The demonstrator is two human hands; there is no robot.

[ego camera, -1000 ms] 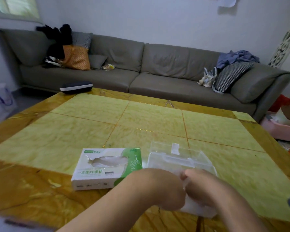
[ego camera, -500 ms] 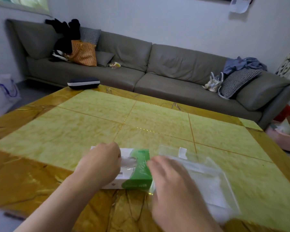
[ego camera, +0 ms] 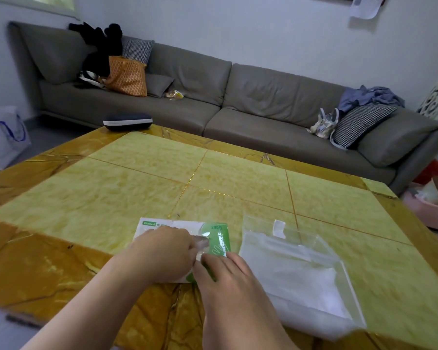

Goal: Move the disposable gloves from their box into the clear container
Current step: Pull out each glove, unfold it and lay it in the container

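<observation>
Both our hands work at the glove box [ego camera: 214, 232], which lies flat near the front edge of the table [ego camera: 137, 173]. Our left hand [ego camera: 162, 256] rests on top of the box with the fingers curled at its opening, and it seems to pinch a bit of thin clear film there, though the blur does not let us be sure how firm this hold is. Our right hand [ego camera: 228, 276] comes to the green end of the box with the fingers spread and nearly straight; it touches the box edge but closes on nothing that we can see. The gloves [ego camera: 202, 242] are visible only as a small shiny tuft at the opening, between the two hands. The clear container [ego camera: 334, 253] stands just beside the box, toward the right edge of the table, and a whitish, filmy layer already lies inside it. We judge that these gloves are very light, soft and slippery, so they will cling together and come out in a bunch or slide from the fingers. It is better to take the tuft at the opening with the fingertips while the other hand presses the light box down, because otherwise the box may lift with the pull.
</observation>
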